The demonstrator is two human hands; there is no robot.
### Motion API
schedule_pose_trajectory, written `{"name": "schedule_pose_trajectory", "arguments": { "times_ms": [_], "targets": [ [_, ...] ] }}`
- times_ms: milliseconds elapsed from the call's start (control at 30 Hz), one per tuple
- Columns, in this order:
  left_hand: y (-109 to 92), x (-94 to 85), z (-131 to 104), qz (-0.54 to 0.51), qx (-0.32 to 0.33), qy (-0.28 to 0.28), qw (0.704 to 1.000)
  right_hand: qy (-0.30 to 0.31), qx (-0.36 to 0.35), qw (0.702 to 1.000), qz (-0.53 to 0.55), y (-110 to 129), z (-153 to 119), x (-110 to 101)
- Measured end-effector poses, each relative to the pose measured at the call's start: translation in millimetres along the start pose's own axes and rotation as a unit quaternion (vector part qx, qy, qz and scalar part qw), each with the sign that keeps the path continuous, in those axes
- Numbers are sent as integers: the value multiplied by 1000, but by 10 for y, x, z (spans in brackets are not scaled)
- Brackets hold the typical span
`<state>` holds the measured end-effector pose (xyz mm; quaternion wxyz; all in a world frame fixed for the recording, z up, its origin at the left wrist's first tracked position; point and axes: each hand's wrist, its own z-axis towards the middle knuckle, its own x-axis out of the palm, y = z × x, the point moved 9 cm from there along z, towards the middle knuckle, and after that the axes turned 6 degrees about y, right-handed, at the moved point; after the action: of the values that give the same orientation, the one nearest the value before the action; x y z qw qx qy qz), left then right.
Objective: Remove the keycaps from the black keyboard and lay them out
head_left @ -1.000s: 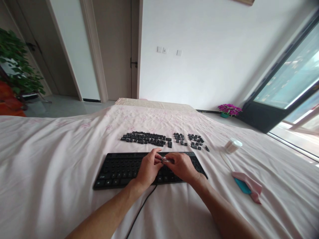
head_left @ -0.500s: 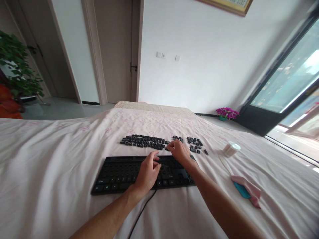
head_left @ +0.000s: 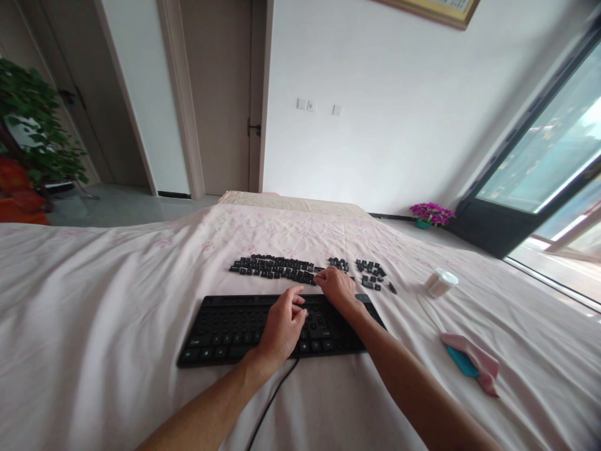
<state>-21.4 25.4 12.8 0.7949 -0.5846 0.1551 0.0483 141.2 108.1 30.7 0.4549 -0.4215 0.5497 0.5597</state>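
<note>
A black keyboard (head_left: 225,326) with a cable lies on the pale bedsheet, keycaps on its front row and switch posts bare over much of the rest. Beyond its back edge, loose black keycaps (head_left: 267,266) are laid out in rows. My left hand (head_left: 283,322) hovers over the keyboard's middle, fingers loosely curled and apart, with nothing visible in them. Reaching past the back edge, my right hand (head_left: 337,287) has its fingertips pinched at the right end of the main keycap group. They appear to grip a keycap there, mostly hidden by the fingers.
More keycaps (head_left: 370,269) lie right of my right hand. A clear-lidded white container (head_left: 441,283) stands further right, near a pink and blue cloth item (head_left: 469,360). The keyboard cable (head_left: 272,401) runs toward me between my forearms. The bedsheet (head_left: 117,326) is wrinkled.
The whole view has shifted slightly, moving the scene a little to the right. My right hand has lowered slightly at the keycaps; my left hand stays over the keyboard.
</note>
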Motion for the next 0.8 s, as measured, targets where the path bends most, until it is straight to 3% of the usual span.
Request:
{"name": "schedule_pose_trajectory", "arguments": {
  "times_ms": [133, 267, 333, 433, 533, 633, 733, 800],
  "targets": [
    [-22, -22, -10, -41, -1, -1, 999, -11, 0, 1000, 14, -4, -23, -54],
    [-190, -117, -7, -104, 20, 5, 994, -52, -1, 998, 16, -73, -136, -225],
    [-280, -247, 15, -116, 28, 6, 993, -72, 16, 997, 12, -199, -251, -324],
    [-311, -584, 68, -94, 38, 6, 995, -105, 46, 993, -4, -490, -492, -464],
    [-113, -1067, 102, 26, 26, -12, 999, -132, 96, 986, -33, -850, -754, -541],
    [279, -1542, 62, 141, -18, -36, 989, -93, 148, 984, -46, -1151, -916, -440],
    [609, -1803, -64, 183, -33, -40, 982, -50, 178, 982, -40, -1300, -986, -282],
    [741, -1858, -174, 175, -37, -38, 983, -41, 198, 979, -31, -1351, -1010, -208]
  ]
}}
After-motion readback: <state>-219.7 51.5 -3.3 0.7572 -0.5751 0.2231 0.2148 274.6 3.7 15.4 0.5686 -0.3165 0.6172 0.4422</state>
